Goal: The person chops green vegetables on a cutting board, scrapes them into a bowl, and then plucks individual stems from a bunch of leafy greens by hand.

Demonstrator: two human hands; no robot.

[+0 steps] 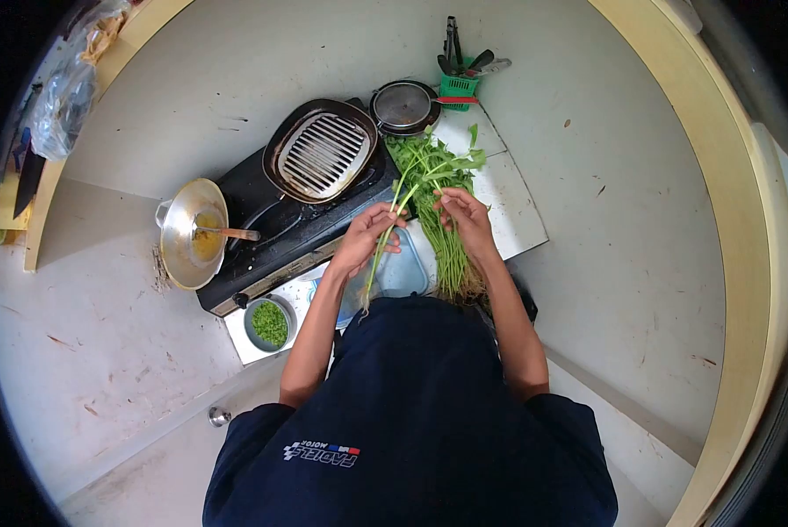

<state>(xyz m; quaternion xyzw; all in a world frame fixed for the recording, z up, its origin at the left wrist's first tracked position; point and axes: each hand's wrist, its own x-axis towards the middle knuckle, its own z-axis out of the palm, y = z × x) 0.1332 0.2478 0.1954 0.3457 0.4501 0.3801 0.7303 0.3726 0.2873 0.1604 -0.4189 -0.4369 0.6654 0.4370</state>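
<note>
My left hand [370, 235] is closed round the pale stems of a leafy green sprig [409, 187], whose roots hang down toward my shirt. The fingers of my right hand [464, 220] pinch a thin part of the same sprig near its leaves. Beneath and beside my right hand lies a large bunch of leafy greens [451, 263], with its roots toward me. A light blue plastic container [402, 268] is under my hands, between the bunch and the stove.
A black stove [253, 211] carries a grill pan [322, 151] and a wok [179, 237] with a wooden-handled utensil. A bowl of chopped greens [269, 324] stands at the front left. Behind are a strainer [402, 105] and a green utensil basket [458, 88].
</note>
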